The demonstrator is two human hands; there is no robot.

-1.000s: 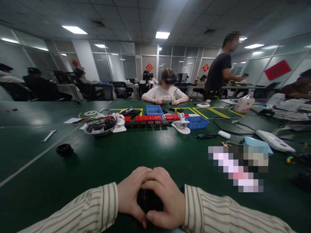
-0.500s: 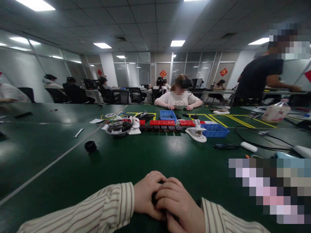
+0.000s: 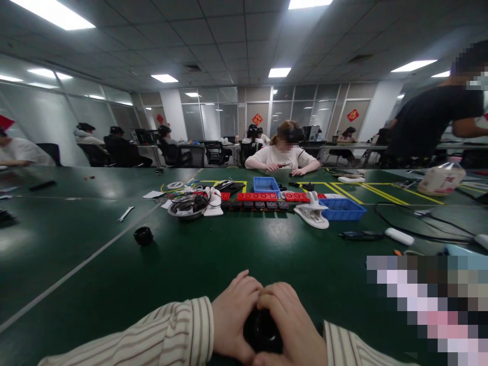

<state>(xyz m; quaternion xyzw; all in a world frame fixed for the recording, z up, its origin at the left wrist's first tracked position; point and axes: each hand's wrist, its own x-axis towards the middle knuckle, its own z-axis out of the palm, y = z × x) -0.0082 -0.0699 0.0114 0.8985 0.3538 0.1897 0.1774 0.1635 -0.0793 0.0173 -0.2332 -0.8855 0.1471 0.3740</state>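
Low in front of me, a glossy black rounded object (image 3: 266, 331) sits between my two hands. My left hand (image 3: 234, 316) is wrapped round its left side, fingers curved over the far edge. From the other side my right hand (image 3: 293, 319) grips it, with the fingertips meeting those of the left. The fingers cover much of the object, so its exact kind cannot be told. Farther left on the green table (image 3: 183, 277) stands a short black ribbed cylinder (image 3: 143, 235), apart from both hands.
A metal bowl of cables (image 3: 186, 207), a white clip stand (image 3: 313, 213), blue bins (image 3: 343, 209) and red and black strips stretch across the table's middle. A wrench (image 3: 125, 213) lies left. Cables and a blurred patch are at right. A co-worker (image 3: 284, 152) sits opposite.
My hands have shifted apart at the middle, so more of the black object shows between them. The view has tilted slightly. The standing person at right has moved farther right.
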